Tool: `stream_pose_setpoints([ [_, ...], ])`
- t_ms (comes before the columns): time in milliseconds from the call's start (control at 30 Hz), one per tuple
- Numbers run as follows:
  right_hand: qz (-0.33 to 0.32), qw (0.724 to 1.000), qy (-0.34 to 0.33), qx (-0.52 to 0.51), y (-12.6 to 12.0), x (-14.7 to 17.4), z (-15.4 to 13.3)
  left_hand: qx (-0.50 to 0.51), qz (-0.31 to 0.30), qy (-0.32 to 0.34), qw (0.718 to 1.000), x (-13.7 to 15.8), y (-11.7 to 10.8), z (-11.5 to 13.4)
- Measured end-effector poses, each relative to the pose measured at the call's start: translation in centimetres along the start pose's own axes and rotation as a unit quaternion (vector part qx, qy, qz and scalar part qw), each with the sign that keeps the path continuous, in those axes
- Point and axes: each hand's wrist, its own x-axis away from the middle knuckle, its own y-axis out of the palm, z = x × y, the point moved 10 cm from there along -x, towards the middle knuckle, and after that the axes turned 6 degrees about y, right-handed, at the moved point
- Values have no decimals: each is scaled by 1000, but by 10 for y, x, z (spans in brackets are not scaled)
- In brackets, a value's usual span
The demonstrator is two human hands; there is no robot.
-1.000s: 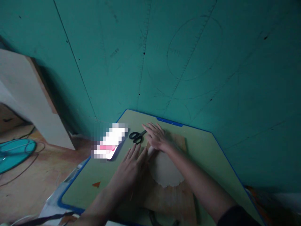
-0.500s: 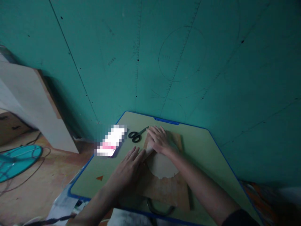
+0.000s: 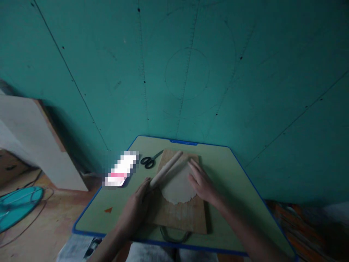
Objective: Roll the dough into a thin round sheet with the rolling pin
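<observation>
A pale, flat sheet of dough lies on a wooden board, its near edge ragged. Across the dough's left side slants a thin rolling pin. My left hand is at the pin's near end, fingers closed around it, though the fingertips are partly hidden. At the dough's right edge is my right hand, its fingers stretched out over the sheet and off the pin. Whether those fingertips press on the dough or hover just above it, I cannot tell.
Black-handled scissors lie left of the board, by a lit phone that is blurred out. An orange scrap sits on the blue-edged table. Behind stands a green wall; a white panel leans at left.
My right hand has left the rolling pin and moved right to the dough's edge, uncovering the pin. My left hand stays at the near end. The view has shifted slightly.
</observation>
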Motion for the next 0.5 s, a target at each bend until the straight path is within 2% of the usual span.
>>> stream_pose_setpoints([
  [133, -79, 993, -44, 72, 22, -1, -40, 67, 45, -28, 996, 2, -11, -10],
  [267, -103, 987, -74, 94, 35, -6, -70, 106, 73, -39, 991, 2, -20, -13],
  [500, -122, 982, -70, 127, 47, -1, -75, 144, 100, -63, 982, 3, -26, -20],
])
